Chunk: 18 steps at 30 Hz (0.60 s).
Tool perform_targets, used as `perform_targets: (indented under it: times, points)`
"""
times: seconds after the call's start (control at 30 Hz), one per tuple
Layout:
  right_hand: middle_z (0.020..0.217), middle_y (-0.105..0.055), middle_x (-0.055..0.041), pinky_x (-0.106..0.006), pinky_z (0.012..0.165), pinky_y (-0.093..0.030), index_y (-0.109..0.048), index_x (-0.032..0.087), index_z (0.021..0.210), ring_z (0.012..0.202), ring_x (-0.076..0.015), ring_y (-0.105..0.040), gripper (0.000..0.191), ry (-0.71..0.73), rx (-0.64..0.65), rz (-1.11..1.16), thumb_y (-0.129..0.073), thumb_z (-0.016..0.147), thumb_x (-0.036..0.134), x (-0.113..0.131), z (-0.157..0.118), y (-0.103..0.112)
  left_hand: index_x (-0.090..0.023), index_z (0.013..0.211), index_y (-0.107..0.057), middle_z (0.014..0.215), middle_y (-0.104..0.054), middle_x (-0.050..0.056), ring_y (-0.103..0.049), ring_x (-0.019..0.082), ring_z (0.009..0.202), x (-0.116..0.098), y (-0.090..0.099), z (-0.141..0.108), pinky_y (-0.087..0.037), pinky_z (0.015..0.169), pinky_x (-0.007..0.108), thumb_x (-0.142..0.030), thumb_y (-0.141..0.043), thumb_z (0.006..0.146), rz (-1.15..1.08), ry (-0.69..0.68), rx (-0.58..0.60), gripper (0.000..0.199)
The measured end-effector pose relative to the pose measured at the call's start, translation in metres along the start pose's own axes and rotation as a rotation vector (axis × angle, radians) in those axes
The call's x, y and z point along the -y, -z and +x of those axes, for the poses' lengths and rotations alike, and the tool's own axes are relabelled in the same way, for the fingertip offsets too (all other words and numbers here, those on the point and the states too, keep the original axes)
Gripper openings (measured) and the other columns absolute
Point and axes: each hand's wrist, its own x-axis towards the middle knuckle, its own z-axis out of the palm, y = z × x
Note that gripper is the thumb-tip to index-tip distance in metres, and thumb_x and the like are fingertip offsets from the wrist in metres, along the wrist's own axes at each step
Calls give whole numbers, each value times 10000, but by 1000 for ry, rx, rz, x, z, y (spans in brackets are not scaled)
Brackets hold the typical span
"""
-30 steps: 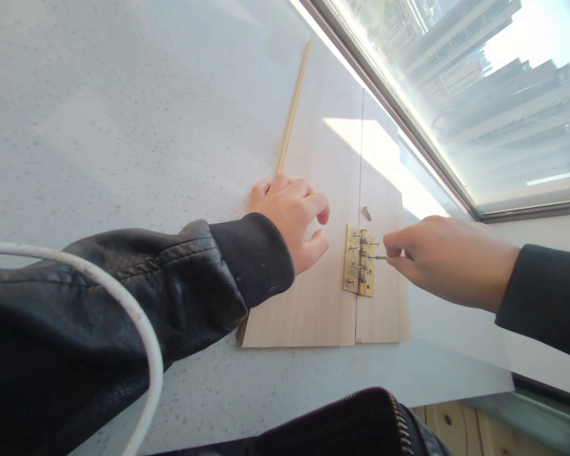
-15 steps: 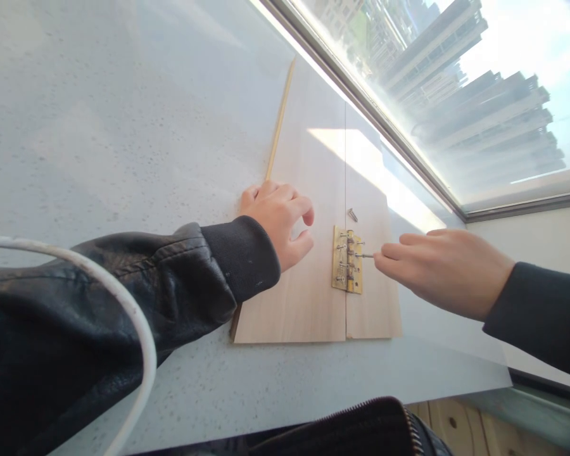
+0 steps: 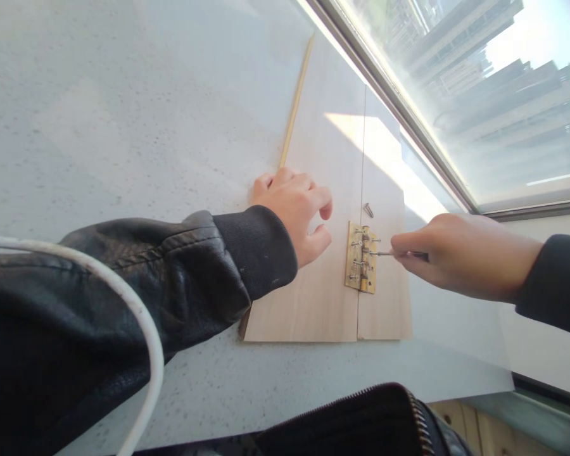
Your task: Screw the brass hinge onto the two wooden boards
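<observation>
Right hand (image 3: pixel 460 256) slightly further back from the hinge (image 3: pixel 361 256); more screwdriver shaft (image 3: pixel 384 254) now bare

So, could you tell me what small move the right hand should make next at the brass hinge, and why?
Probably keep turning the thin screwdriver with the right hand: its tip meets a screw standing proud of the brass hinge, while the left hand steadies the pale wooden board.

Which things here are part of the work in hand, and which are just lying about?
In use:
- brass hinge across the seam of two wooden boards
- thin driver pinched in the right hand, tip at a hinge screw
- left hand pressing on the left board

Lying about:
- loose screw above the hinge
- white cable
- grey sill
</observation>
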Motion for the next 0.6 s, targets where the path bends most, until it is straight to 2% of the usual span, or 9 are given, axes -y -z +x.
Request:
perform_targets:
  times: [0.13, 0.2, 0.3, 0.4, 0.5, 0.6]
  points:
    - [630, -610, -40, -298, 557, -394, -635, 220, 671, 542, -147, -522, 249, -203, 81, 237, -460, 824, 309, 7, 8, 10, -203, 853, -658, 1030, -646, 57, -489, 291, 1137, 1, -1, -1, -296, 991, 536, -260, -568, 746, -4, -33, -21, 151]
    - [643, -642, -52, -292, 536, -409, -631, 202, 655, 532, -146, -548, 251, -262, 128, 321, -456, 806, 298, 10, 14, 17, -202, 850, -656, 1025, -647, 60, -492, 292, 1132, 1, -1, -1, -300, 989, 538, -262, -562, 746, -8, -38, -25, 152]
    - [596, -639, -31, -271, 489, -382, -595, 198, 633, 473, -124, -526, 215, -272, 196, 368, -442, 774, 253, 12, 19, 25, -205, 846, -648, 1028, -649, 60, -490, 290, 1133, 1, -1, -1, -298, 996, 541, -261, -554, 750, -10, -27, -15, 146]
    - [628, -634, -27, -295, 536, -366, -582, 206, 674, 535, -149, -541, 128, -229, 181, 279, -479, 750, 213, 13, 13, 26, -205, 848, -643, 1034, -649, 58, -485, 289, 1138, 1, 0, -1, -294, 1003, 541, -251, -553, 754, -13, -35, -22, 138]
    - [666, -617, -43, -321, 533, -256, -588, 224, 722, 589, -200, -536, 173, -172, 94, 96, -457, 835, 217, 14, -3, 19, -202, 845, -646, 1032, -650, 60, -490, 289, 1131, 1, 0, -1, -298, 996, 542, -248, -553, 754, -20, -36, -23, 138]
    - [666, -605, -28, -322, 523, -128, -588, 209, 759, 562, -188, -545, 291, 129, -94, -197, -377, 861, 36, 14, -19, 8, -200, 837, -647, 1025, -650, 62, -493, 290, 1123, 0, -1, -2, -301, 989, 541, -257, -553, 752, -17, -33, -25, 139]
